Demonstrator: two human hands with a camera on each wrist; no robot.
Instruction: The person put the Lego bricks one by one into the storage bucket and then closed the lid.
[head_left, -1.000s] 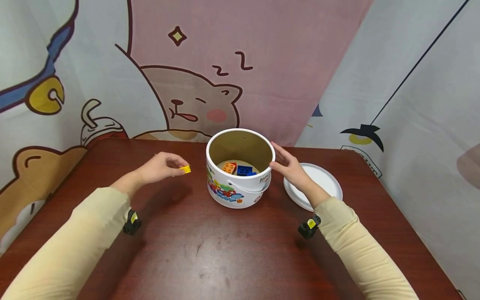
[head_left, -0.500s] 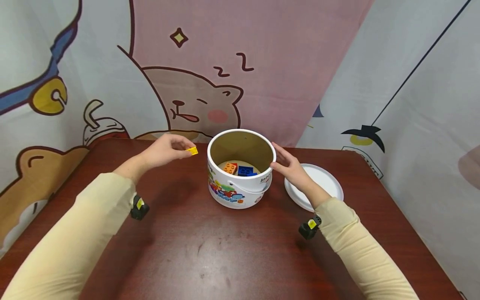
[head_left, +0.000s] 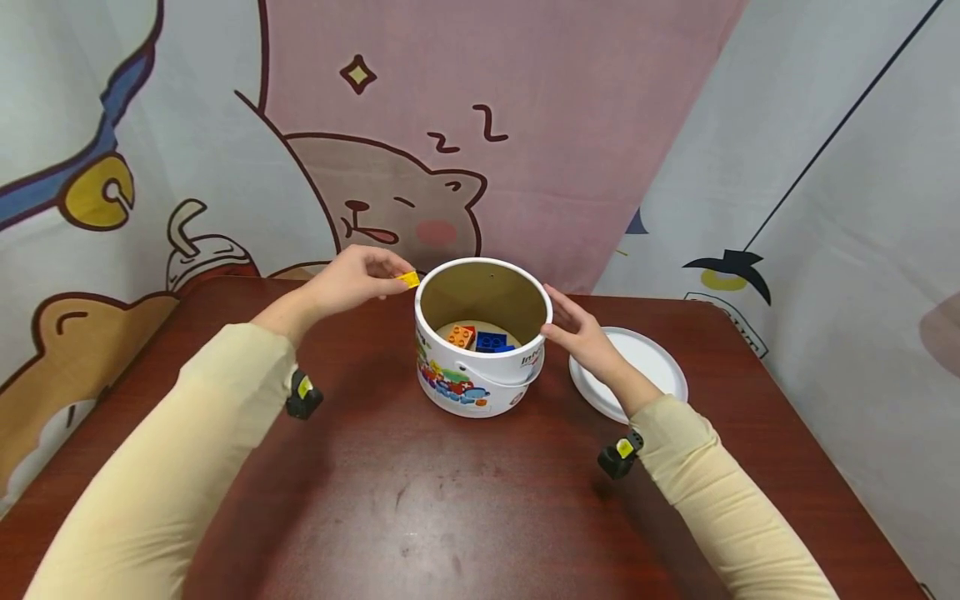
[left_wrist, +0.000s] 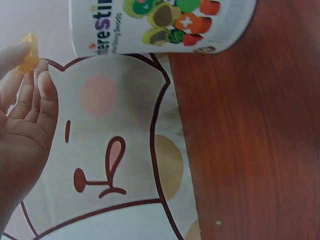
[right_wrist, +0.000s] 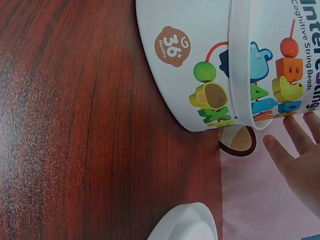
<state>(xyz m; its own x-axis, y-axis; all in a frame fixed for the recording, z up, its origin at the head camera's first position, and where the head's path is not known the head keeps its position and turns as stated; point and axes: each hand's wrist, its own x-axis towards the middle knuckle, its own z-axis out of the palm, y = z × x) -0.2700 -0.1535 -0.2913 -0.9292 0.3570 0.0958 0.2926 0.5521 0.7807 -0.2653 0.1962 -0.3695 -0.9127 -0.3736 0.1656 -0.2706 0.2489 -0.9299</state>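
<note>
A yellow toy brick (head_left: 409,279) is pinched between the thumb and fingers of my left hand (head_left: 352,279), beside the left edge of the white bucket's rim. In the left wrist view the same yellow brick (left_wrist: 30,53) shows above the palm. The bucket (head_left: 468,385) stands upright and open on the table, with colourful printing on its wall. Inside lie an orange brick (head_left: 459,336) and a blue brick (head_left: 491,342), with bits of red and more blue next to them. My right hand (head_left: 585,337) rests its extended fingers against the bucket's right side near the rim.
Right of the bucket, partly under my right forearm, a round white lid (head_left: 652,367) lies on the brown table (head_left: 420,500). A cloth with cartoon animals (head_left: 405,192) hangs behind the table's far edge. The bucket's white handle (head_left: 502,383) hangs down its front.
My left hand has moved right and away from me, carrying the yellow brick up close to the bucket's rim. The right hand stays at the bucket.
</note>
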